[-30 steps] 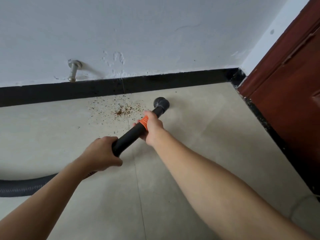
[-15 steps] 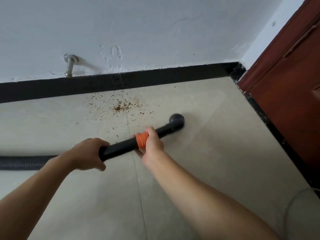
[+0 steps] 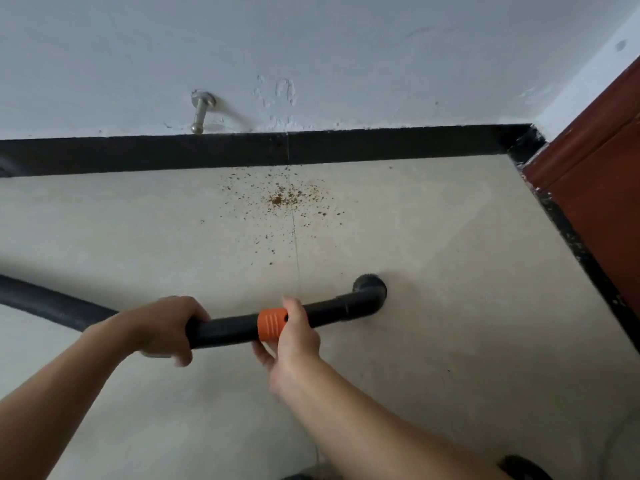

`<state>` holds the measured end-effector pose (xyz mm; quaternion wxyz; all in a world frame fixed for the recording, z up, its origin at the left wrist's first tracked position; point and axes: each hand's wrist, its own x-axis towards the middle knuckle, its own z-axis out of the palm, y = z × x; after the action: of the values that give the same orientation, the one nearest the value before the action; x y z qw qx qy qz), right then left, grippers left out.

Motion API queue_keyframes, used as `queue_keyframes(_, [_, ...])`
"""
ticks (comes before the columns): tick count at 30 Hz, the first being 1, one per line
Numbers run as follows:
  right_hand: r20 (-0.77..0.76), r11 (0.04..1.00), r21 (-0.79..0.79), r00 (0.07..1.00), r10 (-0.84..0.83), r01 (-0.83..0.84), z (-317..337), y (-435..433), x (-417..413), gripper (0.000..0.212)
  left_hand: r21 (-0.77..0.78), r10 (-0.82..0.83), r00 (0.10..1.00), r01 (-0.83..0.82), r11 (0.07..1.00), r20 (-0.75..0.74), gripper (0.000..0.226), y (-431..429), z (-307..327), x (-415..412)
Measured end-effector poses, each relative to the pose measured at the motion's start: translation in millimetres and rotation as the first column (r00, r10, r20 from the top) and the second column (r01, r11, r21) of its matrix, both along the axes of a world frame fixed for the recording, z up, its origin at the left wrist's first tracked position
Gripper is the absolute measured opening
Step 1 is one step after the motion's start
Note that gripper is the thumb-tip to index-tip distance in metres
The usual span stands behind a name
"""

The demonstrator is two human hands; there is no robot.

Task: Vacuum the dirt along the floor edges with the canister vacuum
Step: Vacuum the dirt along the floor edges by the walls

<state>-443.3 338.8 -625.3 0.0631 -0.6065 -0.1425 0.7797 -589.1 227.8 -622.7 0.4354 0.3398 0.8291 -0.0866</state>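
Gripping the pipe (image 3: 228, 329) with both hands, left hand (image 3: 166, 327) wrapped round its rear and right hand (image 3: 294, 337) curled under the orange collar (image 3: 273, 323), the person has the nozzle (image 3: 370, 292) low over bare tile, well apart from the dirt (image 3: 280, 199). That patch beside the black skirting (image 3: 138, 154) looks untouched, so the work remains. Open floor lies between; the door (image 3: 595, 168) bounds the right.

Left grip (image 3: 166, 327) and right grip (image 3: 294, 336) both curl round the wand (image 3: 225, 329).
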Motion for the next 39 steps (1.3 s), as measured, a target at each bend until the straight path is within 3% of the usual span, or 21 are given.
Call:
queue_keyframes(3, [-0.014,0.997,0.01,0.997,0.072,-0.072,0.7,-12.2,-14.7,0.021,0.029,0.106,0.994,-0.105,0.994,-0.019,0.025,-30.7,-3.3,3.2])
queue_keyframes(7, [-0.123,0.986,0.05,0.979,0.165,-0.16,12.6,-24.1,-57.7,0.017,0.146,0.265,0.951,-0.242,0.959,-0.16,0.02,-64.5,0.7,-3.0])
queue_keyframes(13, [-0.055,0.99,-0.011,0.989,0.137,-0.137,9.2,-42.4,-29.8,0.024,-0.017,0.162,0.986,-0.163,0.987,-0.049,0.022,-68.6,5.6,-7.8])
queue_keyframes(18, [-0.096,0.979,0.157,0.985,0.143,-0.127,15.1,12.4,-91.4,0.021,0.232,0.285,0.954,-0.257,0.938,-0.094,0.017,-28.2,2.6,-25.3])
queue_keyframes(20, [-0.072,0.982,0.164,0.992,0.104,-0.091,14.7,20.3,-89.6,0.024,0.223,0.257,0.965,-0.24,0.945,-0.053,0.018,-14.1,6.5,-29.5])
queue_keyframes(25, [0.029,0.993,0.097,0.997,0.068,-0.07,-2.7,-2.6,-34.1,0.025,0.034,0.106,0.994,-0.107,0.994,0.022,0.028,-16.5,-5.3,-18.4])
queue_keyframes(31, [-0.083,0.966,0.211,0.982,0.17,-0.149,6.6,47.7,-85.5,0.03,0.305,0.277,0.96,-0.279,0.91,0.052,0.015,1.9,-5.1,-14.9])
queue_keyframes(37, [-0.071,0.987,0.162,0.997,0.034,-0.023,-6.3,38.7,-39.6,0.024,0.2,0.108,0.991,-0.122,0.972,0.083,0.014,12.7,-5.2,-5.2])
queue_keyframes(39, [-0.07,0.983,0.186,0.998,0.008,0.005,-7.4,50.1,-43.9,0.021,0.242,0.13,0.986,-0.153,0.958,0.109,0.014,19.5,-8.2,4.2])
